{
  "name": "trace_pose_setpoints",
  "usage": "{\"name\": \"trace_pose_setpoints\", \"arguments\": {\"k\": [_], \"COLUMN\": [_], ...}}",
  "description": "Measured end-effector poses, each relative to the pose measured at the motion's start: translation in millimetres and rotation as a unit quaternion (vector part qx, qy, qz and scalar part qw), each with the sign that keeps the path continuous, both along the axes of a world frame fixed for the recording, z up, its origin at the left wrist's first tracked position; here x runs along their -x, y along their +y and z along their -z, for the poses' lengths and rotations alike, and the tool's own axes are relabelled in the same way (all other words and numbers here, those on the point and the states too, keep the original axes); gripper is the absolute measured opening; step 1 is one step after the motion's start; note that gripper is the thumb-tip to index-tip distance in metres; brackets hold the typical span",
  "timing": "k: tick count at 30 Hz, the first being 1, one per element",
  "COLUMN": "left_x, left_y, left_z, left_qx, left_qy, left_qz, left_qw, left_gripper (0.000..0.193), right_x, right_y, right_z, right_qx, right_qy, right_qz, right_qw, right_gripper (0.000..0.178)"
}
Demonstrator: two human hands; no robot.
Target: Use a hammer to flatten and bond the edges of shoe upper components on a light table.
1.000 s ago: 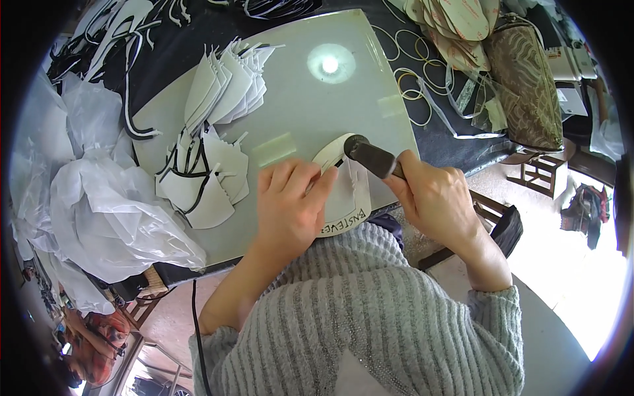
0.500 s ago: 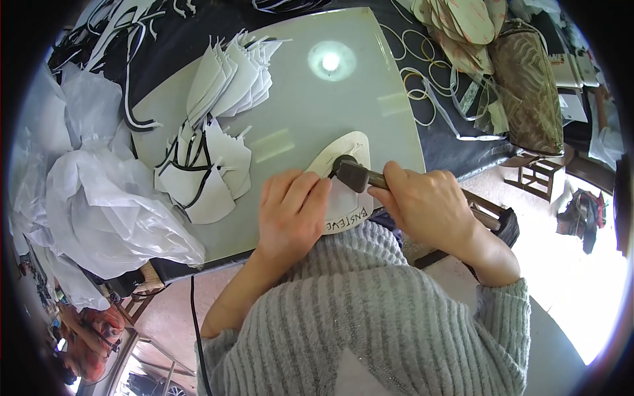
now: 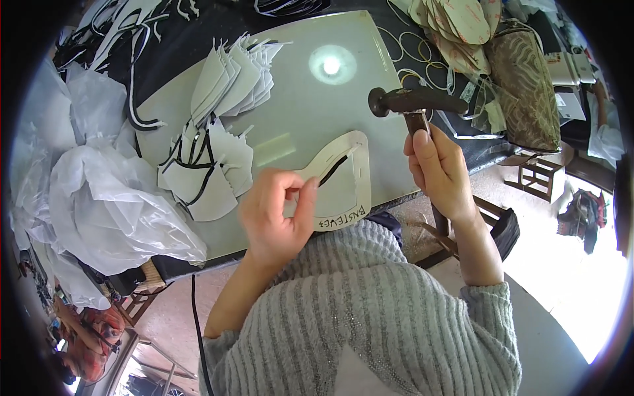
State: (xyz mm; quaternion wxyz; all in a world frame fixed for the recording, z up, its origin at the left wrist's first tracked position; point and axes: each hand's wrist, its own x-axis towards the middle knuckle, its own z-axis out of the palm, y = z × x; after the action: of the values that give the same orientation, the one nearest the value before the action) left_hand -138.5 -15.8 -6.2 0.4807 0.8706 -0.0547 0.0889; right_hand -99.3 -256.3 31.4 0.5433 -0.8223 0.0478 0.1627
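A cream-coloured card template [image 3: 343, 178], shaped like a shoe sole with a narrow waist and a broad rounded end, lies flat on the pale green surface [image 3: 304, 105] near its front edge, its long axis running on a slant from the person's left toward the broad end at the right; a thin black strip [image 3: 333, 170] lies across it, angled from lower left to upper right. The left hand [image 3: 274, 214] rests at the template's narrow end, thumb and forefinger pinched together at its edge, the other fingers curled. The right hand [image 3: 439, 168], raised beside the surface's right edge, is clenched around the handle of a dark hammer [image 3: 416, 102], whose head lies crosswise above the fist, its long axis left to right, the round face pointing to the person's left and hanging above the surface, clear of the template. Farther left on the surface lies a fanned heap of white cut pieces with black edging [image 3: 218, 125], well apart from the template. Crumpled white plastic bags [image 3: 99, 198] spill over the surface's left end. Beyond the far right corner sit a stack of tan insoles [image 3: 456, 26] and a brown patterned bag [image 3: 525, 86], with loose rubber bands [image 3: 413, 46] on the dark cloth near them. The person wears a grey ribbed sweater [image 3: 370, 317].
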Motion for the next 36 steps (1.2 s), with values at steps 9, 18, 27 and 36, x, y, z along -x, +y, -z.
{"name": "trace_pose_setpoints", "arguments": {"k": [9, 18, 27, 36], "left_x": [-13.9, -15.3, -10.3, -36.8], "left_y": [-37.9, -41.9, 13.3, -1.2], "left_z": [-0.6, -4.0, -14.4, -37.4], "left_qx": [-0.314, -0.301, 0.253, -0.113], "left_qy": [0.057, 0.062, 0.166, -0.227], "left_qz": [0.153, 0.158, 0.041, 0.058], "left_qw": [0.935, 0.938, 0.952, 0.966], "left_gripper": [0.046, 0.03, 0.025, 0.02], "right_x": [1.5, -15.2, -21.3, -17.2], "right_y": [25.6, 45.9, 47.8, 45.7], "right_z": [12.8, 33.3, 29.7, 3.0], "right_qx": [-0.077, -0.038, -0.084, -0.21], "right_qy": [0.019, 0.014, 0.046, -0.11], "right_qz": [-0.035, -0.004, 0.008, -0.036], "right_qw": [0.996, 0.999, 0.995, 0.971], "right_gripper": [0.038, 0.038, 0.039, 0.036]}}
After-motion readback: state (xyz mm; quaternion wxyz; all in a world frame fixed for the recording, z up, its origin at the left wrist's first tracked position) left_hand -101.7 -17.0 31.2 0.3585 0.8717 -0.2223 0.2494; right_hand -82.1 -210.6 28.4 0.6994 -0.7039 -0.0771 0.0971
